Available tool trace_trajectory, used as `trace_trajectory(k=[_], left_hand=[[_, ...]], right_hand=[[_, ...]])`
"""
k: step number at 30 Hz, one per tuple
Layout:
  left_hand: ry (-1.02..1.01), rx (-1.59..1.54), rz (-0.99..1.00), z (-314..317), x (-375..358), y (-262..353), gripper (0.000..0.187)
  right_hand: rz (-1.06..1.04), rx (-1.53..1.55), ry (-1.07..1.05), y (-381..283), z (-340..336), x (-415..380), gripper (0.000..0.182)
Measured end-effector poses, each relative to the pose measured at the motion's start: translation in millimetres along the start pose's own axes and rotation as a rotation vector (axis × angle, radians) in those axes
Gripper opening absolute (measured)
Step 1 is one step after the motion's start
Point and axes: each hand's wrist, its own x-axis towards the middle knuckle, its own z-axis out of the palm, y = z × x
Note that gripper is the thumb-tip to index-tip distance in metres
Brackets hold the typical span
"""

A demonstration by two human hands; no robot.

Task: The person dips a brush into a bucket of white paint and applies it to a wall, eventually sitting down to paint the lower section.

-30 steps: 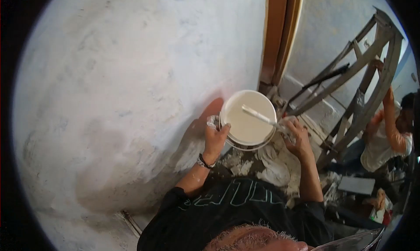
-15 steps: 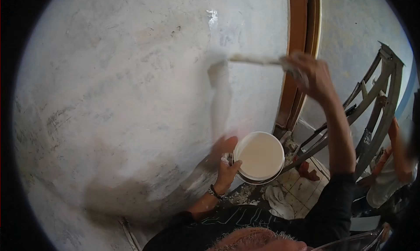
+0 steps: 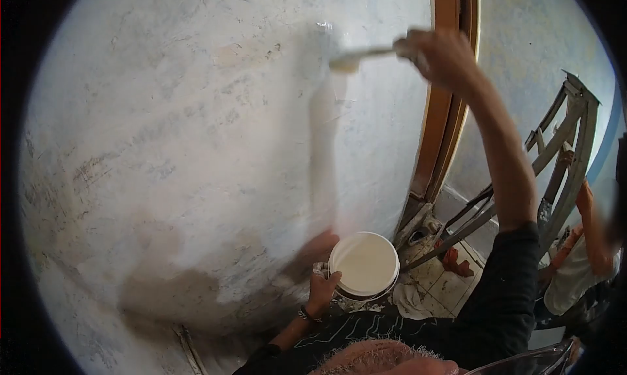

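My right hand is raised in front of the wall, fingers closed round the handle of a paintbrush. The brush points left, and its pale, blurred head is close to the wall, just below a wet, shiny spot. Lower down, my left hand grips the rim of a white bucket, thumb over the edge and fingers outside. Cream-coloured paint shows inside the bucket. The wall is whitish with grey and beige patches, and shadows fall across it.
A brown door frame edges the wall on the right. Beyond it leans a stained stepladder. Another person is at the far right. A red-brown rag and a pale crumpled cloth lie on the dirty tiled floor.
My right hand and the paintbrush have moved up along the wall and slightly left. My left hand has lowered the bucket and shifted it a little left.
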Motion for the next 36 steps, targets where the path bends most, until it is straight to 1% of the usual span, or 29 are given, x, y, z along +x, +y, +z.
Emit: trace_trajectory(k=[2,3,4,6,9,10,11,12,13,14,16,17,18,20,22,24,25,26,28,29,30,32,35,36], left_hand=[[-0.002,-0.004,0.049,-1.2,2.9,-8.8,0.023],[-0.017,0.008,0.062,-2.9,4.0,-9.4,0.023],[-0.033,0.02,0.077,-4.4,6.2,-9.1,0.023],[-0.016,-0.006,0.036,-5.9,1.7,-5.5,0.023],[-0.01,-0.014,-0.005,-8.0,1.8,-14.0,0.023],[-0.013,-0.009,-0.011,-10.3,2.1,-16.8,0.023],[-0.018,-0.015,-0.036,-11.4,1.7,-15.2,0.023],[-0.023,-0.023,-0.063,-11.7,1.8,-12.3,0.023],[-0.027,-0.031,-0.086,-13.6,-2.6,-11.5,0.023],[-0.026,-0.007,-0.064,-13.7,-3.6,-15.4,0.024],[-0.02,0.044,-0.012,-15.1,-0.4,-20.5,0.024],[-0.033,0.047,-0.024,-15.1,-1.0,-20.7,0.025],[-0.046,0.048,-0.038,-13.8,-3.1,-17.6,0.025],[-0.063,0.035,-0.028,-15.2,-10.4,-22.2,0.026],[-0.082,0.009,0.013,-14.4,-11.2,-25.8,0.027],[-0.047,0.01,-0.042,-12.4,-15.3,-17.7,0.025],[-0.03,0.011,-0.07,-9.6,-18.4,-13.4,0.024],[-0.051,0.019,-0.053,-9.9,-18.5,-17.2,0.025],[-0.097,0.043,-0.015,-9.1,-8.0,-17.6,0.026],[-0.099,0.03,-0.019,-9.8,-8.1,-17.8,0.026],[-0.103,0.014,-0.024,-9.4,-9.6,-15.7,0.027],[-0.108,0.016,-0.033,-9.3,-8.9,-16.2,0.028],[-0.087,0.027,-0.048,-10.6,-12.0,-22.7,0.027],[-0.071,0.003,-0.051,-8.9,-14.2,-23.7,0.027]], right_hand=[[0.083,-0.011,0.038,10.3,-29.0,34.2,0.016],[-0.1,-0.04,0.221,39.7,-17.6,48.4,0.016],[0.177,0.083,-0.02,11.7,-64.2,59.3,0.019],[0.035,0.0,0.071,8.3,-89.5,52.9,0.018],[-0.026,0.184,0.015,10.6,-35.1,8.8,0.015],[-0.046,0.093,-0.219,-4.8,-27.4,-3.6,0.015],[-0.22,0.037,-0.135,-11.7,-1.3,-23.9,0.013],[-0.108,0.016,-0.493,-33.3,-0.4,-23.2,0.013],[-0.132,-0.01,-0.44,-43.2,10.4,-25.7,0.012],[-0.151,-0.035,-0.387,-45.6,22.3,-27.9,0.012],[-0.096,-0.135,-0.249,-30.2,26.2,-7.4,0.013],[-0.091,-0.174,-0.152,-15.2,20.8,5.7,0.016],[0.007,-0.109,-0.126,-7.8,4.5,16.1,0.017],[-0.1,-0.02,0.104,6.6,-8.1,16.2,0.015],[-0.128,0.001,-0.052,-10.8,-15.3,2.3,0.014],[-0.19,0.06,-0.247,-37.8,-7.4,-11.7,0.012],[-0.186,0.059,-0.334,-52.5,2.8,-11.9,0.011],[-0.181,0.057,-0.416,-62.8,7.9,-8.6,0.01],[-0.16,-0.075,-0.263,-47.1,13.5,17.7,0.01],[-0.167,-0.079,-0.053,-30.3,12.9,27.8,0.012],[-0.145,-0.112,-0.001,-19.0,1.5,38.9,0.012],[-0.059,-0.047,0.084,-1.8,-27.7,42.0,0.012],[0.036,0.014,-0.046,12.1,-27.6,17.3,0.01],[-0.11,0.004,-0.047,12.3,-17.1,1.5,0.01]])
